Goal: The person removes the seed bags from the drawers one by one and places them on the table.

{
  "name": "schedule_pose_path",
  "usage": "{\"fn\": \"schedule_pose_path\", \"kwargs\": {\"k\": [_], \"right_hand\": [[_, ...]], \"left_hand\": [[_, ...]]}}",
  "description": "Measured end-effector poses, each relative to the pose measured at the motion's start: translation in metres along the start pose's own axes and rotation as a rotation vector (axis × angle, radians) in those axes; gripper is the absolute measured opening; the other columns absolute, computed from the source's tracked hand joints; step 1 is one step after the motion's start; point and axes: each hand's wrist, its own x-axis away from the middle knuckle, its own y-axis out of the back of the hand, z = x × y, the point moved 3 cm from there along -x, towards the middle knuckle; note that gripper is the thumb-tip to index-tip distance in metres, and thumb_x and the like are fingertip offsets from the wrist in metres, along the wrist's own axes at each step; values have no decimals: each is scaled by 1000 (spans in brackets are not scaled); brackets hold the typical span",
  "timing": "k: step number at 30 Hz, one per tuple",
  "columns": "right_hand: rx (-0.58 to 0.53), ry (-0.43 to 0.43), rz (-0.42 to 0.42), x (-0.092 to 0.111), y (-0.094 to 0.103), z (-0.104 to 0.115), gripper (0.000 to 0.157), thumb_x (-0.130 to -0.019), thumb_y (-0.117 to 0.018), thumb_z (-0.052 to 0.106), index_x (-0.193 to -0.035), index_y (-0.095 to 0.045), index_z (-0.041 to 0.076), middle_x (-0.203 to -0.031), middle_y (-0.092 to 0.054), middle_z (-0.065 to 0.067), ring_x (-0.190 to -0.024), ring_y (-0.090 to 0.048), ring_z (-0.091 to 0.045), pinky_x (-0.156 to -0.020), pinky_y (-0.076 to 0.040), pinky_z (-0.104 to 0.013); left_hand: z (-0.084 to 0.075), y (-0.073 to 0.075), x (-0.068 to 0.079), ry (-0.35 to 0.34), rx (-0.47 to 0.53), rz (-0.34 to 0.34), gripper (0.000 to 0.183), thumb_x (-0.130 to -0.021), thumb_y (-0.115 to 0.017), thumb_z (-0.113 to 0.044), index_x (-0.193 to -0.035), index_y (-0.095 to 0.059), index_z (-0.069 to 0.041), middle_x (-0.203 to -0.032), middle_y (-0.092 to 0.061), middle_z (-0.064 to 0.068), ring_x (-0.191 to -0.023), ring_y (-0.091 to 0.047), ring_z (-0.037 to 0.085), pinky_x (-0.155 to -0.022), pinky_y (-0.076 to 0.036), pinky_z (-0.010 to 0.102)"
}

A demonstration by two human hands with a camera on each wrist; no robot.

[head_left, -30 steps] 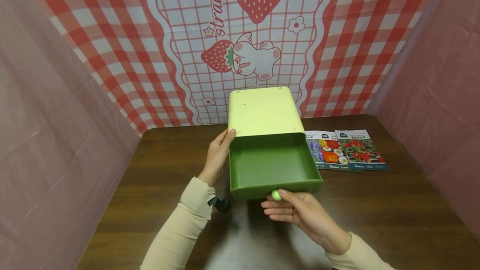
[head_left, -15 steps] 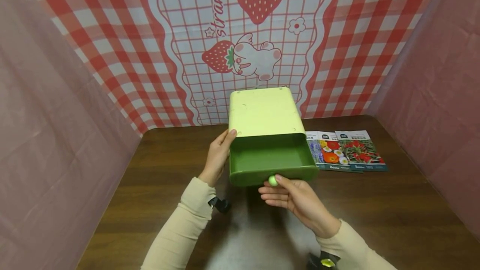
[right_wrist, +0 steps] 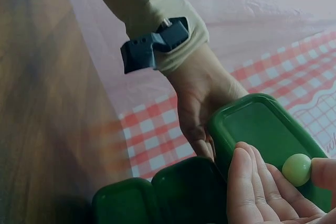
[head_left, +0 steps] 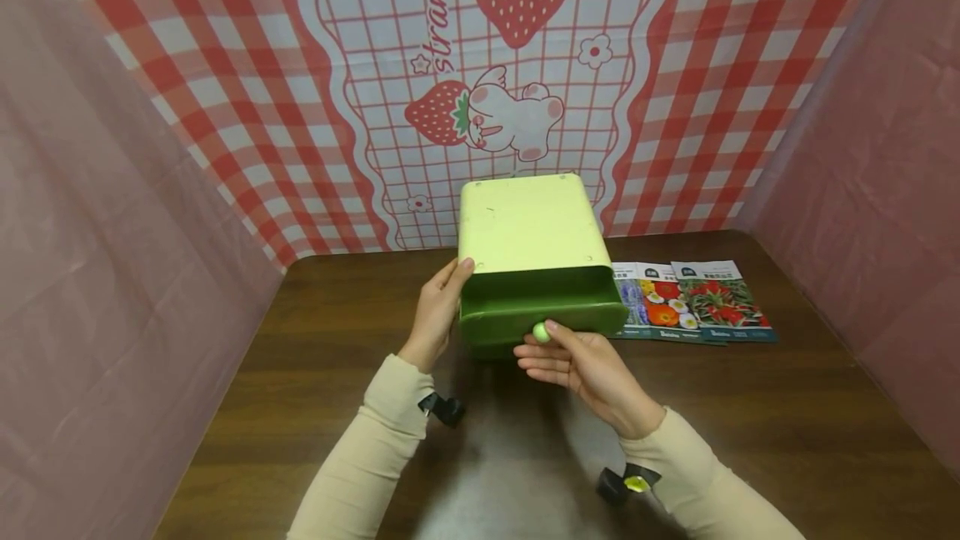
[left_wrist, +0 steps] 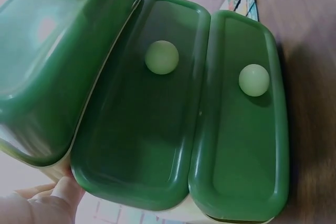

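A small drawer cabinet has a pale yellow shell (head_left: 528, 223) and green drawers stacked one over another. Its top drawer (head_left: 495, 327) sticks out a short way, leaving a dark gap under the shell. My right hand (head_left: 596, 369) pinches that drawer's round light-green knob (right_wrist: 296, 169) between thumb and forefinger, the other fingers stretched out beneath. My left hand (head_left: 433, 315) rests along the cabinet's left side, thumb at the top front corner. In the left wrist view, the middle drawer (left_wrist: 136, 124) and bottom drawer (left_wrist: 239, 145) sit pushed in, each with a round knob.
Several seed packets (head_left: 690, 298) with flower pictures lie overlapping on the brown wooden table (head_left: 337, 298), right of the cabinet. A red-checked strawberry cloth (head_left: 255, 98) hangs behind. Pink curtains (head_left: 862, 190) flank the table.
My right hand has pushed the top drawer inward by its knob, away from me, so less of its inside shows. My left hand stays on the cabinet's side.
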Motion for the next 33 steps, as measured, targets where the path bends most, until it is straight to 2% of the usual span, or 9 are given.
{"fn": "schedule_pose_path", "kwargs": {"k": [1,2,3,5,7,8,15,25,33], "right_hand": [[-6,2,-3,-2,0,1,67,-101,-52,41,-132,-48,-18,-104,-75,-8,-101,-72,-20,-91,-58,-36],[-12,4,-2,-3,1,1,67,-101,-52,41,-132,-48,-18,-104,-75,-8,-101,-71,-20,-91,-58,-36],[-15,6,-3,-5,1,2,67,-101,-52,41,-132,-48,-17,-104,-75,-8,-102,-71,-20,-91,-58,-36],[-19,10,-4,-8,1,3,67,-100,-52,42,-132,-47,-18,-104,-75,-7,-102,-71,-19,-91,-58,-35],[-21,9,-4,-10,2,4,68,-101,-52,42,-133,-46,-18,-104,-75,-6,-102,-71,-18,-91,-58,-34],[-22,11,-4,-11,2,5,68,-101,-52,42,-134,-45,-18,-104,-75,-6,-102,-71,-18,-91,-58,-34],[-34,10,-13,-20,3,8,67,-99,-54,43,-133,-48,-15,-103,-75,-6,-99,-72,-16,-92,-57,-35],[-55,22,-31,-32,4,12,67,-99,-55,44,-133,-49,-13,-102,-75,-6,-101,-71,-17,-92,-57,-34],[-65,22,-49,-39,6,15,66,-98,-56,45,-132,-50,-12,-101,-76,-6,-100,-72,-16,-90,-58,-32]], "left_hand": [[0,0,0,-1,-3,-3,72,-93,-61,-51,-148,-43,-10,-119,-64,5,-83,-46,6,-102,-44,35],[0,0,0,-3,-9,-7,71,-93,-61,-51,-148,-43,-10,-118,-65,4,-85,-49,5,-101,-45,35],[0,0,0,-4,-16,-7,71,-93,-60,-52,-148,-44,-11,-119,-65,4,-94,-55,5,-104,-45,36],[-1,0,1,-6,-20,3,72,-93,-59,-53,-149,-42,-10,-123,-64,8,-108,-59,15,-107,-43,40],[-1,-1,1,-8,-19,10,72,-94,-58,-53,-149,-41,-10,-153,-43,7,-140,-40,21,-118,-33,44],[-1,-1,1,-7,-19,13,73,-94,-58,-53,-149,-40,-9,-154,-41,8,-143,-37,25,-119,-32,46],[-1,-3,0,8,6,13,70,-94,-59,-49,-149,-41,-8,-153,-42,11,-142,-39,27,-116,-36,46],[-1,-4,1,-9,72,40,70,-97,-56,-47,-150,-38,-4,-155,-39,11,-144,-35,28,-118,-32,46],[-1,-4,1,-15,81,42,71,-97,-56,-46,-150,-36,-3,-156,-38,13,-143,-37,28,-118,-33,45]]}}
